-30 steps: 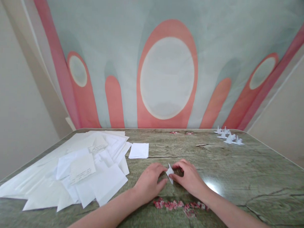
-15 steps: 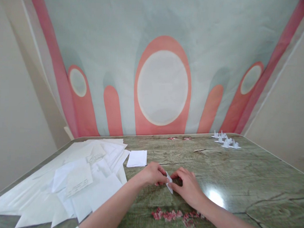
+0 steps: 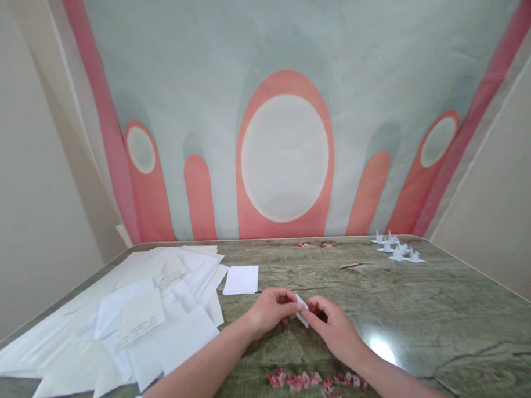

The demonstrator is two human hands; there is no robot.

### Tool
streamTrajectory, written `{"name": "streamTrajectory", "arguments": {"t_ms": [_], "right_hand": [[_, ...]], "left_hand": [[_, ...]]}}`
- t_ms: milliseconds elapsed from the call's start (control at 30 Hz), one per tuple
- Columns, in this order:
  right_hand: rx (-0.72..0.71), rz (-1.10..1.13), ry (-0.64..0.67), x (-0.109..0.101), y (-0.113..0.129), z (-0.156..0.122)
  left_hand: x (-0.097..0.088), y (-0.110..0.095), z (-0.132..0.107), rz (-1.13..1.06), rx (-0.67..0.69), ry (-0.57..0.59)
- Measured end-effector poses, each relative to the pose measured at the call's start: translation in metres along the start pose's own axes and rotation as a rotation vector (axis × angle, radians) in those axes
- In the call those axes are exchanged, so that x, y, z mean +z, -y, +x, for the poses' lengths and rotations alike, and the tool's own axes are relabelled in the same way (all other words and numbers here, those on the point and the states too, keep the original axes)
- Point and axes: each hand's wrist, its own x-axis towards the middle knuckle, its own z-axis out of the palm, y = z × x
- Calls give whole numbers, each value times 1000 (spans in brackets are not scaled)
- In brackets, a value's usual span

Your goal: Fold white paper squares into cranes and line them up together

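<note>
While a patterned backdrop (image 3: pixel 288 46) stands behind the wood-grain table (image 3: pixel 422 303), both hands (image 3: pixel 270 311) (image 3: pixel 337 328) pinch folded paper (image 3: pixel 303 320)

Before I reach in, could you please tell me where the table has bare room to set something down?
Bare table lies right of the right hand, beyond its forearm and nearer than the folded figures; another patch lies between those figures and the square stack. Loose sheets crowd the left side.
</note>
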Motion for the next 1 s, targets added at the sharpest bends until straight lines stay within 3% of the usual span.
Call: {"name": "streamTrajectory", "arguments": {"t_ms": [367, 1000], "right_hand": [[3, 0, 36, -4, 6, 1], [-19, -52, 35, -3, 0, -1]], "left_hand": [[-9, -4, -2, -96, 12, 109], [-5, -2, 0, -207, -60, 62]]}}
